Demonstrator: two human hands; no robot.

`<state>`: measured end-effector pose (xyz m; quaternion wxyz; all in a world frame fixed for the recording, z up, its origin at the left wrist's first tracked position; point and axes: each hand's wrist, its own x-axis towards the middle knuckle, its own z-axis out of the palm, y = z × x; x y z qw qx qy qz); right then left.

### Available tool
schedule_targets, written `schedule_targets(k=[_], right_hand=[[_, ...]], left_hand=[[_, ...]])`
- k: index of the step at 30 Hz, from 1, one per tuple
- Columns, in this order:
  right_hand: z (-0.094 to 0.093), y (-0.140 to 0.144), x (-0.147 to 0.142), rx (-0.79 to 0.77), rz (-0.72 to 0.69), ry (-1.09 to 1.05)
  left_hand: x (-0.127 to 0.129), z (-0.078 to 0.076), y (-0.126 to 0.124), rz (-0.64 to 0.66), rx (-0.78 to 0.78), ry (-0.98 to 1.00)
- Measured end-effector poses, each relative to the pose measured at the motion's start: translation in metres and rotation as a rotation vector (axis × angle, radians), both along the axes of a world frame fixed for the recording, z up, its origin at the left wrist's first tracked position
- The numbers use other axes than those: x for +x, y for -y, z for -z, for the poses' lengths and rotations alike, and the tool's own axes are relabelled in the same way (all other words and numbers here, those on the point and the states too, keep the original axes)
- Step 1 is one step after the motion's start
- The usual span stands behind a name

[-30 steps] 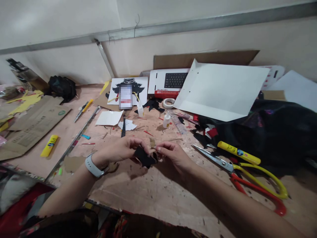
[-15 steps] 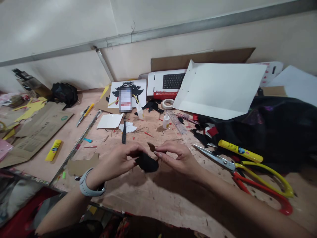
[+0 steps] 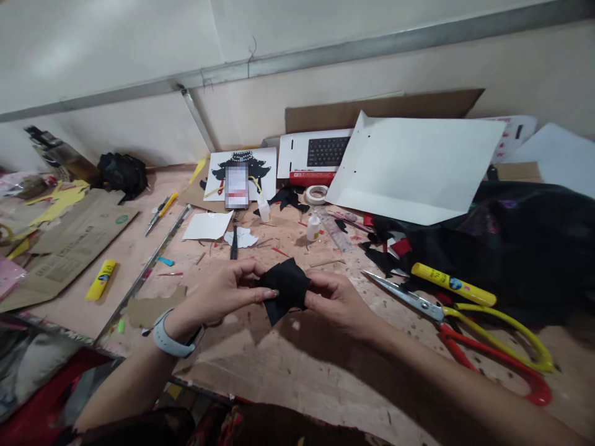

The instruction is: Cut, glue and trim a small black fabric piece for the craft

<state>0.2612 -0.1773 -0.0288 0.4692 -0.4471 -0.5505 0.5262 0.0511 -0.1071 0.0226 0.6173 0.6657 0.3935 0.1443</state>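
A small black piece of what looks like fabric or paper (image 3: 286, 286), with uneven edges, is held up above the table between both hands. My left hand (image 3: 237, 288) pinches its left side, the thumb lying on the face turned toward me. At the opposite edge, the fingers and thumb of my right hand (image 3: 332, 300) close on it. Whatever lies behind the black piece is hidden. Big scissors (image 3: 432, 310) with yellow and red handles rest on the table to the right of my right hand.
Two small white glue bottles (image 3: 313, 227), a tape roll (image 3: 317, 194) and a clear ruler (image 3: 335, 230) stand or lie beyond my hands. Yellow glue tubes (image 3: 101, 280) lie on both sides. A cutter knife (image 3: 162, 210) is at the left. A phone (image 3: 237, 186) leans against black artwork.
The black piece has been turned and spread, so more of its face shows. A brown pointed bit near my right fingers is out of sight now.
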Motion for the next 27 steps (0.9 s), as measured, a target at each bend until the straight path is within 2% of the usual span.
schedule_targets(k=[8, 14, 27], right_hand=[[-0.0013, -0.0009, -0.0039, -0.111, 0.033, -0.174], [-0.0021, 0.0001, -0.0058, -0.201, 0.020, -0.241], [-0.0015, 0.0009, -0.0061, -0.212, 0.005, -0.201]], left_hand=[[0.0028, 0.0015, -0.0010, -0.033, -0.150, 0.036], [0.0020, 0.0046, -0.0022, -0.006, -0.172, 0.024], [0.0032, 0.0044, -0.0029, -0.008, -0.156, -0.005]])
